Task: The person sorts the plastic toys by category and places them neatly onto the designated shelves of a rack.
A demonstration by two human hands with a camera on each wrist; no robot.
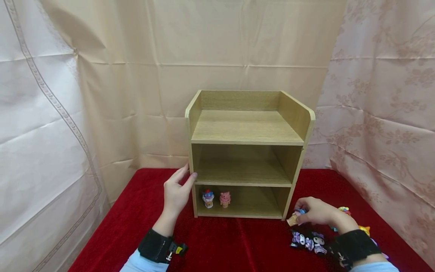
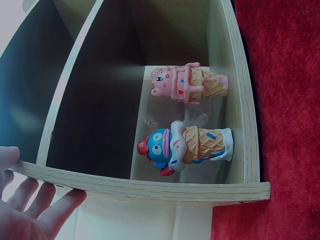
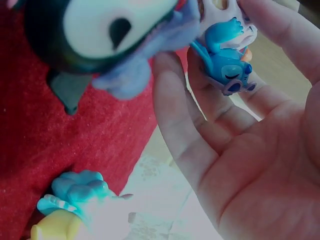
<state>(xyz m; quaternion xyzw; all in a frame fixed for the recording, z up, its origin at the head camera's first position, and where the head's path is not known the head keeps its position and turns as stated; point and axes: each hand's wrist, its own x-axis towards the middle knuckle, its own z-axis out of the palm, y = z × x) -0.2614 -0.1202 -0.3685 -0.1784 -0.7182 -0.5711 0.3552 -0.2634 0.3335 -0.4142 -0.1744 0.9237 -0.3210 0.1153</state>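
Note:
My left hand (image 1: pixel 176 193) holds the left side panel of a small wooden shelf (image 1: pixel 244 180), its thumb (image 2: pixel 9 156) at the front edge and its fingers against the outside. On the bottom level stand a blue-headed ice-cream-cone figurine (image 1: pixel 208 199) with a red top and a pink ice-cream-cone figurine (image 1: pixel 225 199). Beside the shelf's lower right corner, my right hand (image 1: pixel 317 212) grips a blue ice-cream-cone figurine (image 3: pixel 227 70) between thumb and fingers. The figurine's cone (image 1: pixel 292 220) points toward the shelf in the head view; the hand partly hides its top.
Black-and-purple figurines (image 1: pixel 308 242) lie on the red cloth (image 1: pixel 217 245) just below my right hand. Other colourful figurines, including an orange one (image 1: pixel 364 229), are partly hidden behind the right forearm. Curtains (image 1: pixel 217 45) hang behind and on both sides.

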